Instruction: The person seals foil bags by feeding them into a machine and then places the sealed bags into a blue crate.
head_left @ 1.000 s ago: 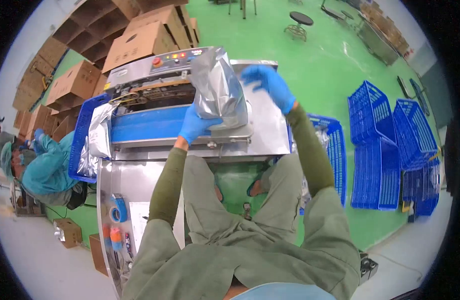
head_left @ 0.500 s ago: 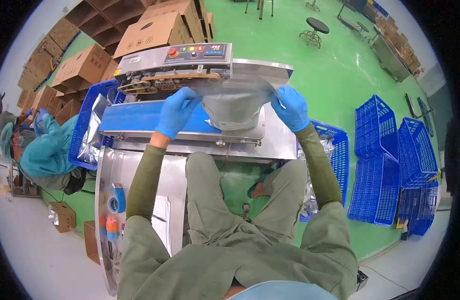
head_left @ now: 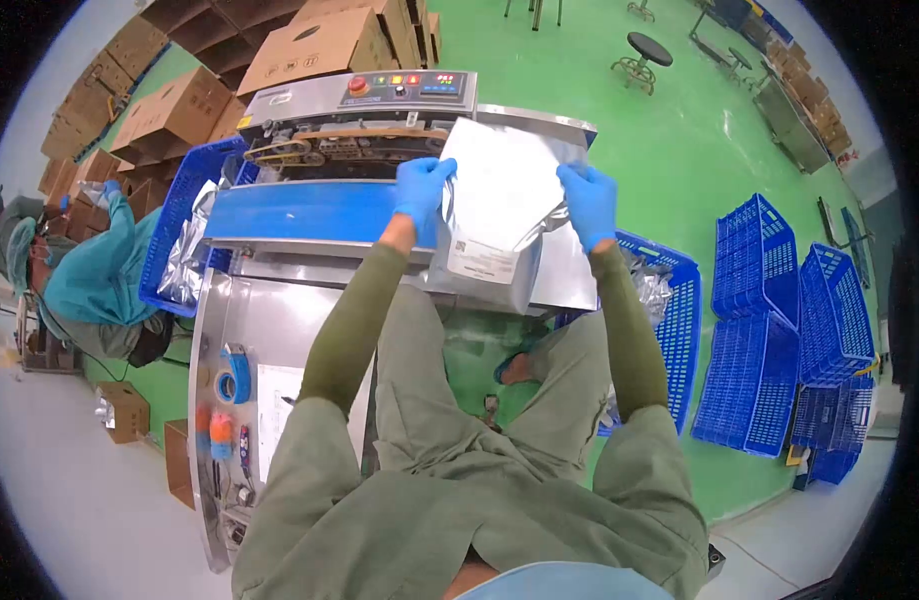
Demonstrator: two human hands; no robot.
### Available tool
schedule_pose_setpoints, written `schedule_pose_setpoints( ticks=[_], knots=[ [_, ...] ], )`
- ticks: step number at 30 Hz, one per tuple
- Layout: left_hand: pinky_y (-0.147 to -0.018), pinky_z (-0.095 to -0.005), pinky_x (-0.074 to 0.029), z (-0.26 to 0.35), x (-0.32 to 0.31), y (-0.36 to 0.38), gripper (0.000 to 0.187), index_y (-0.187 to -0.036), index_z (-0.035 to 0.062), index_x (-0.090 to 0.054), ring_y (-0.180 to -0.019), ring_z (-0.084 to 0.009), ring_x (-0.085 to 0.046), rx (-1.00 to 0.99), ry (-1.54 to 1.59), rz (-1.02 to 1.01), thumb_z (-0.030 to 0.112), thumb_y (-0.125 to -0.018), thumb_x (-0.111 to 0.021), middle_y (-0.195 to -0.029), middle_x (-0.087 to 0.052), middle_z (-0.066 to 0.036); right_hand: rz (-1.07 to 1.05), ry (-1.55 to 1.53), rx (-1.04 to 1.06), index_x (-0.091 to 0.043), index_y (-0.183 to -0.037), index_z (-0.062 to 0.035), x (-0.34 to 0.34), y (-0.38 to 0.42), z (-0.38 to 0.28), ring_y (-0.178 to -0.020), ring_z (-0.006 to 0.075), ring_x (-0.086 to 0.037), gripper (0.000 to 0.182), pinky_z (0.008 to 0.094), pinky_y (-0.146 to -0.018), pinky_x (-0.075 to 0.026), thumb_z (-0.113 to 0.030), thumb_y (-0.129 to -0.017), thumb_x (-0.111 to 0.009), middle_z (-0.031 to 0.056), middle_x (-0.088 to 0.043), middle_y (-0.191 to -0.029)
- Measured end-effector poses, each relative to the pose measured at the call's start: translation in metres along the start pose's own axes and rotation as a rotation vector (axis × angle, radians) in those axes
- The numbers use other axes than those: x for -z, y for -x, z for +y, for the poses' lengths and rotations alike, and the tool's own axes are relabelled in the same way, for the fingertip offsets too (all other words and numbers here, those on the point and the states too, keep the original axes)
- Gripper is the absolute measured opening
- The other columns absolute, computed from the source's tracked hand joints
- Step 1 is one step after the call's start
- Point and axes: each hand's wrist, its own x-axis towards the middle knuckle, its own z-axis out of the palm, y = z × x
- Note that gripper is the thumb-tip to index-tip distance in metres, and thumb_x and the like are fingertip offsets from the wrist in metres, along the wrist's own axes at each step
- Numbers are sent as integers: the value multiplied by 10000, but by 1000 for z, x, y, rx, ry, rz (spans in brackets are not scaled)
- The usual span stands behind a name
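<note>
Both hands wear blue gloves. My left hand (head_left: 422, 190) pinches the left edge of a silvery foil bag (head_left: 494, 190), and my right hand (head_left: 587, 203) grips its right edge. The bag's lower part bears a small printed label and hangs over the front edge of the sealing machine (head_left: 359, 105). To the left of the bag lies the machine's blue conveyor belt (head_left: 299, 211). The bag hides the belt's right end.
Blue crates of foil bags flank the machine, one left (head_left: 169, 230), one right (head_left: 684, 330). A steel side table (head_left: 279, 335) holds papers and a blue tape dispenser (head_left: 233, 375). Empty blue crates (head_left: 749, 370) stand right. A co-worker (head_left: 104, 265) sits far left.
The bag has swung from a blurred, lowered pose to face upward, showing its bright side and label nearer the front edge. My hands have moved slightly right, still on its edges.
</note>
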Motion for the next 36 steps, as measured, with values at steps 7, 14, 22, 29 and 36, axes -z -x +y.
schedule_pose_setpoints(
  ticks=[7,14,22,29,36],
  knots=[
    [-576,-329,-421,-119,1,-61,291,-736,-25,-683,-592,-111,-472,25,-88,94,258,-806,-681,-641,-610,-61,-58,-184,-325,-645,-753,23,-31,-29,66,-579,145,-585,239,311,-518,-495,-209,-809,-654,55,-620,-686],
    [-630,-382,-447,-179,84,-115,381,-914,-2,-699,-664,-189,-518,-55,-567,15,366,-864,-617,-826,-685,-76,-292,307,173,-661,-780,-40,-95,-61,136,-623,185,-619,182,335,-538,-502,-221,-780,-643,83,-639,-729],
    [-659,-379,-462,-136,162,-83,401,-970,-42,-678,-690,-200,-536,81,-462,172,341,-909,-578,-878,-690,-87,-213,-175,-197,-719,-814,-60,-57,-51,86,-614,279,-632,309,389,-647,-518,-348,-824,-609,174,-665,-755],
    [-663,-367,-462,-149,224,78,405,-977,-56,-670,-701,-195,-543,151,-892,494,332,-919,-568,-888,-689,-99,369,702,-347,-679,-891,-55,221,-5,347,-816,350,-639,289,428,-735,-506,-306,-865,-539,171,-668,-893],
    [-666,-355,-463,-156,255,167,409,-984,-69,-662,-711,-190,-550,495,-1081,581,322,-929,-559,-898,-689,-110,125,1087,-953,-636,-1116,-93,354,38,575,-1032,388,-606,504,469,-899,-471,-497,-863,-471,194,-631,-1124]
  ],
)
